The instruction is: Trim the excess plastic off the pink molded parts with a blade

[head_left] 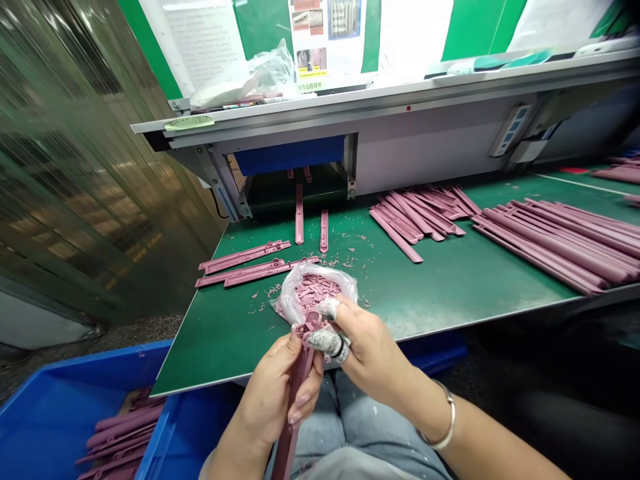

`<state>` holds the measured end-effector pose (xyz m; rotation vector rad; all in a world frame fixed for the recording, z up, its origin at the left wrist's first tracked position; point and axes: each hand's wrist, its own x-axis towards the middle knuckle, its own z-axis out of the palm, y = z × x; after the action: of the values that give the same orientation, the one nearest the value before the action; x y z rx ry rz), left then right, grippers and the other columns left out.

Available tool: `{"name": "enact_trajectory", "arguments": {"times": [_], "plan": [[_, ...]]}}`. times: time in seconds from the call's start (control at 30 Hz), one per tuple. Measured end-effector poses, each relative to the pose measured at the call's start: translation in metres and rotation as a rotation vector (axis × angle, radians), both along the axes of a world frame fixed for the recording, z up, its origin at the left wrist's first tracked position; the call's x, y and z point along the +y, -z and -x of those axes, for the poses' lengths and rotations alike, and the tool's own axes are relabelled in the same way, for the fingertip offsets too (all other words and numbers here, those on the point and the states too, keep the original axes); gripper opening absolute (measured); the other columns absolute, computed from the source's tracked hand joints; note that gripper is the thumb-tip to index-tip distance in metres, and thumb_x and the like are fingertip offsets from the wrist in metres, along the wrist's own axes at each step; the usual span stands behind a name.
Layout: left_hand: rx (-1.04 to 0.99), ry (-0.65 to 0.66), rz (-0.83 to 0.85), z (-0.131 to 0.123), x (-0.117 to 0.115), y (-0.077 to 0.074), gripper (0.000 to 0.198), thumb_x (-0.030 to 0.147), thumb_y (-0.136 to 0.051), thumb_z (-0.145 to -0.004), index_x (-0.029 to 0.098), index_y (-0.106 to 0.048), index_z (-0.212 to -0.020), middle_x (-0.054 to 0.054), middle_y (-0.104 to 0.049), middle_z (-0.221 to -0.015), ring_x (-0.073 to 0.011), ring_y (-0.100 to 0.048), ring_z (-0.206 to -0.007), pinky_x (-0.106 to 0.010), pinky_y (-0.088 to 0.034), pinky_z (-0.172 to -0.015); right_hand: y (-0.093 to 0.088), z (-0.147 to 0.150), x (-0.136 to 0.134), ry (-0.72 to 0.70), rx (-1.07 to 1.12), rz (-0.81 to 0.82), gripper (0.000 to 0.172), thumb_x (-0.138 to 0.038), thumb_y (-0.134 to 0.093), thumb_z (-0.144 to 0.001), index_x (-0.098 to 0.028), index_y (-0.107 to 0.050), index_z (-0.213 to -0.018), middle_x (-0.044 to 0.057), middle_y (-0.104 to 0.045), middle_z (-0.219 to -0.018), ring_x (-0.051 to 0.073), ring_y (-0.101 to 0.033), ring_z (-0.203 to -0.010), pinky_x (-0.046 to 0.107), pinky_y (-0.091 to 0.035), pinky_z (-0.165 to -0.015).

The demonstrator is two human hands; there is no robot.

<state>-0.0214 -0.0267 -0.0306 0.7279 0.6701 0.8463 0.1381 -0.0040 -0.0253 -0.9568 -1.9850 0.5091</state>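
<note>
My left hand [277, 380] is wrapped around a long, narrow pink plastic strip [295, 400], its far end tilted up and away from me. At that far end, my right hand [367, 343] has its thumb and a finger on the strip's tip. White and dark-speckled wraps cover those fingertips, and whether a small piece sits between them is hidden. Just beyond both hands, a clear plastic bag [345, 277] stands with its mouth apart, full of pink plastic scraps [315, 288].
Pink strips lie left on the green table [215, 347]; others form piles [415, 213] and a row [560, 240] to the right. Scraps litter the tabletop. A blue bin [50, 393] with more strips stands lower left. A green conveyor belt [270, 200] opens behind, under a shelf [375, 107].
</note>
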Motion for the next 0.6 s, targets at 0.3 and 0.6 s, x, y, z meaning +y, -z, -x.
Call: {"name": "enact_trajectory", "arguments": {"times": [0.3,0.6], "plan": [[-0.052,-0.044,0.047,-0.003,0.002,0.009,0.043,0.047,-0.045,-0.092,0.014,-0.06,-0.069,0.007,-0.033,-0.034,-0.0025,-0.018,-0.023,-0.011,-0.024,-0.024,0.004,0.009,-0.004,0.126,-0.036,-0.099,0.02,-0.016,-0.044,-0.087,-0.02,-0.046,-0.067,0.002,-0.05,-0.073,0.016,-0.044,-0.066,0.026,-0.031,-0.058],[-0.319,-0.546,-0.181,0.014,0.041,-0.04,0.017,0.028,-0.057,-0.089,0.018,-0.058,-0.076,0.008,-0.046,-0.047,-0.0029,-0.034,-0.031,-0.009,-0.042,-0.035,0.026,0.011,0.001,-0.528,0.105,0.469,0.036,-0.037,-0.071,-0.076,-0.021,-0.061,-0.107,-0.007,-0.057,-0.07,0.006,-0.048,-0.051,0.013,-0.036,-0.046]]}}
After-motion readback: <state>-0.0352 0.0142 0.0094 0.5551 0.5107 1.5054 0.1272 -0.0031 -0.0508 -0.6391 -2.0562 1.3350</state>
